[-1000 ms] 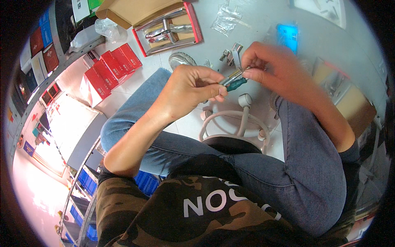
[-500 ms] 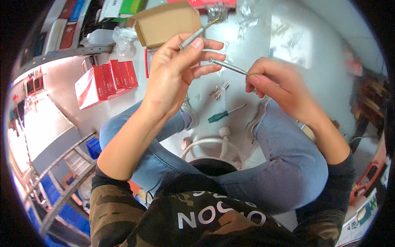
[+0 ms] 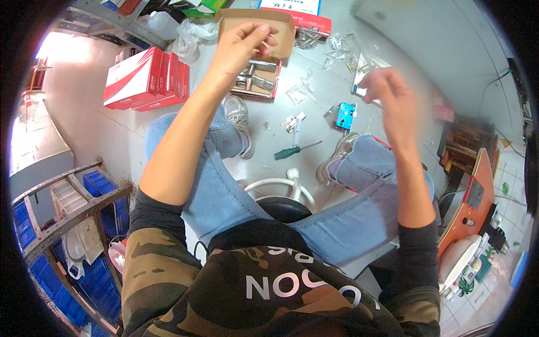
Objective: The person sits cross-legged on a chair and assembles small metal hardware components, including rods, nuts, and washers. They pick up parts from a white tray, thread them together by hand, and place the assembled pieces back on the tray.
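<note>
My left hand (image 3: 247, 45) is raised over the raised lid of an open cardboard box (image 3: 230, 19). Its thumb and forefinger are pressed together while the other fingers curl loosely; whatever they pinch is hidden. Silver metal fittings (image 3: 261, 82) lie in that box, below the hand. My right hand (image 3: 391, 92), slightly blurred, hovers beside a white tray-like sheet (image 3: 359, 67) of small parts. Its fingers are bent, with a gap between them, and no object shows there. A green-handled screwdriver (image 3: 287, 153) rests on the floor between my shoes, near several small metal pieces (image 3: 292, 122).
Red-and-white boxes (image 3: 132, 78) are stacked at left. A small blue item (image 3: 346, 115) lies near my right shoe (image 3: 337, 157). Clear plastic bags (image 3: 302, 90) are scattered ahead. A metal rack (image 3: 53, 230) with blue crates stands at lower left; an orange board (image 3: 469, 196) is at right.
The slim metal rods seen in both hands no longer show. My left hand has risen, my right hand has moved right, and the view has shifted, revealing the fittings in the box.
</note>
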### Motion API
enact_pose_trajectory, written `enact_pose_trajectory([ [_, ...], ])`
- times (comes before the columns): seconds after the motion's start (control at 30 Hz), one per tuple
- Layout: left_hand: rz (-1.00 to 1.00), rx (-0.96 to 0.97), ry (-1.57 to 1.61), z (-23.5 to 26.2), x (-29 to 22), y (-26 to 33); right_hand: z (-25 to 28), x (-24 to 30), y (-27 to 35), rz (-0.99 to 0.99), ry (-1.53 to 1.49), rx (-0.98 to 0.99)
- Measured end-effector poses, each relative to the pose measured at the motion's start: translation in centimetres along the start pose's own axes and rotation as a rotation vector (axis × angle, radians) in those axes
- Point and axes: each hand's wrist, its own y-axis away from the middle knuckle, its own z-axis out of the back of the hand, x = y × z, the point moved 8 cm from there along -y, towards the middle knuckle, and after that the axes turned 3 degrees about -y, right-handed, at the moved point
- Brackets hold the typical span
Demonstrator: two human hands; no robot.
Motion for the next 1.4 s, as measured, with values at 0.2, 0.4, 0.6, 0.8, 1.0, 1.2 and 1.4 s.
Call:
enact_pose_trajectory([
  [0.2,0.18,0.338,0.024,-7.3,3.5,2.9,-5.0,-3.6,1.1,0.12,0.469,0.267],
  [0.4,-0.028,0.542,-0.367,-10.6,6.2,4.9,-5.3,-7.5,1.5,0.103,0.552,0.453],
  [0.6,-0.103,0.414,-0.494,-10.1,6.1,3.6,-5.1,-10.1,1.7,-0.083,0.374,0.416],
  [0.8,0.055,0.371,-0.273,-9.5,7.2,1.6,-3.7,-10.1,0.3,-0.05,0.389,0.333],
  [1.0,0.471,0.615,-0.426,-9.9,10.6,2.8,-3.3,-10.0,0.4,-0.02,0.412,0.299],
  [1.2,0.299,0.472,-0.262,-9.8,9.8,1.6,-3.0,-9.7,0.4,0.044,0.464,0.277],
  [1.4,0.196,0.393,-0.195,-9.6,8.3,1.1,-2.6,-10.1,0.5,0.012,0.405,0.246],
])
